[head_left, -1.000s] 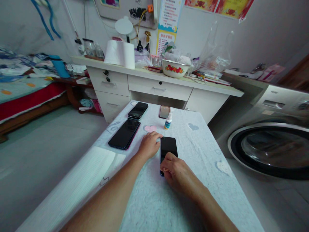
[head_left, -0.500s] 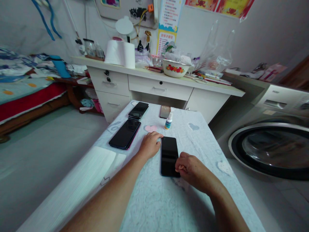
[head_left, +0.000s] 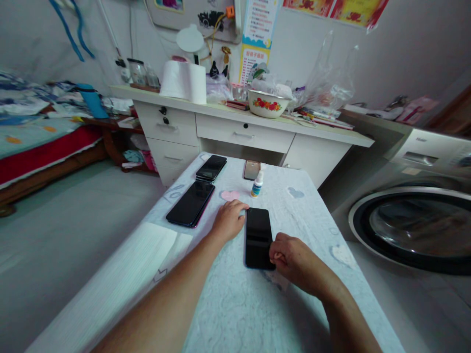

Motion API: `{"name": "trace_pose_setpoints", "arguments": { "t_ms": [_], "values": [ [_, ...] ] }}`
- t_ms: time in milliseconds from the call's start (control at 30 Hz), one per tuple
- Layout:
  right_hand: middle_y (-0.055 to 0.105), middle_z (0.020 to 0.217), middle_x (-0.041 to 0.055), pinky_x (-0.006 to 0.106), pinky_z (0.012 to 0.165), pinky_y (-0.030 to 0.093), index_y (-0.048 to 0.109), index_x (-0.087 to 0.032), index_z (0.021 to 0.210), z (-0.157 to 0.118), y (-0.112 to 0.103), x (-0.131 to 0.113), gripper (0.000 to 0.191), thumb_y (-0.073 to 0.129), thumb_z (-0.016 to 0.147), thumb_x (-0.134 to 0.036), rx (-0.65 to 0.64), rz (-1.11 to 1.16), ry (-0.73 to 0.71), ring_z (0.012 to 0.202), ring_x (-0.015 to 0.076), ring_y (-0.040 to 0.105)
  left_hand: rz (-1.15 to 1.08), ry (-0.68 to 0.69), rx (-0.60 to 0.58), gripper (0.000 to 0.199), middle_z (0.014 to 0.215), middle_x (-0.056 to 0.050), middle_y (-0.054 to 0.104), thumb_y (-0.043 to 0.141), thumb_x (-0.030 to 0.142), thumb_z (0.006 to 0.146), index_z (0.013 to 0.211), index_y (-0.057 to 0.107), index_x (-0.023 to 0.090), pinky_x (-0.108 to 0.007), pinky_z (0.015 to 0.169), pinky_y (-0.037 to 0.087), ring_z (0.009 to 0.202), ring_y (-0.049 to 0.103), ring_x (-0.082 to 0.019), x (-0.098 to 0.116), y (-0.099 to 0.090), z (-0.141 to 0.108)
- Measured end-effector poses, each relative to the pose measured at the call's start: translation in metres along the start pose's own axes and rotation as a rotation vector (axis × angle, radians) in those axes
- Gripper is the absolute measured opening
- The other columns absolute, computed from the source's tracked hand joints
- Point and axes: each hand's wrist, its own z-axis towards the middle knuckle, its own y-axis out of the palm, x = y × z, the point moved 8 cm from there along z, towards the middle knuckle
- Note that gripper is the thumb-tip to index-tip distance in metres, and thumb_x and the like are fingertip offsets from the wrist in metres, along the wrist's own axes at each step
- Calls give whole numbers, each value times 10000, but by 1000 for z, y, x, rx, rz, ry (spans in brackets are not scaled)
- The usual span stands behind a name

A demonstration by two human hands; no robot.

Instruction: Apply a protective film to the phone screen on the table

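A black smartphone point(head_left: 258, 238) lies flat, screen up, on the cloth-covered table between my hands. My left hand point(head_left: 230, 219) rests at its upper left corner, fingers bent against the edge and steadying it. On the other side, my right hand point(head_left: 289, 252) is curled in a pinch at the lower right edge of the screen; what it pinches, if anything, is hidden. Beyond the phone stands a small white spray bottle point(head_left: 256, 186) with a blue and yellow label. To the left lie a stack of large dark phones point(head_left: 190, 203) and another phone stack point(head_left: 211, 168).
A brownish phone or case point(head_left: 252, 169) lies at the table's far end. Behind it, a white desk point(head_left: 224, 122) carries a flowered enamel bowl point(head_left: 268, 104) and paper rolls point(head_left: 184, 82). A washing machine point(head_left: 423, 162) stands at right, a bed point(head_left: 40, 142) at left.
My right hand has shifted very slightly to the right along the phone's edge. The left hand, the phone and the bottle stay in place.
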Motion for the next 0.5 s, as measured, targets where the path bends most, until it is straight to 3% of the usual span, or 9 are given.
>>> {"name": "trace_pose_setpoints", "arguments": {
  "t_ms": [500],
  "values": [
    [497,778,-3,204,600,326,563,-162,685,8,15,-24,194,464,738,-4,40,5,-111,632,79,458,-6,-14,-1,353,1118,-50,639,518,100,759,1070,648,203,-341,1003,418,1098,557,-197,2,-2,-1]
  ]
}}
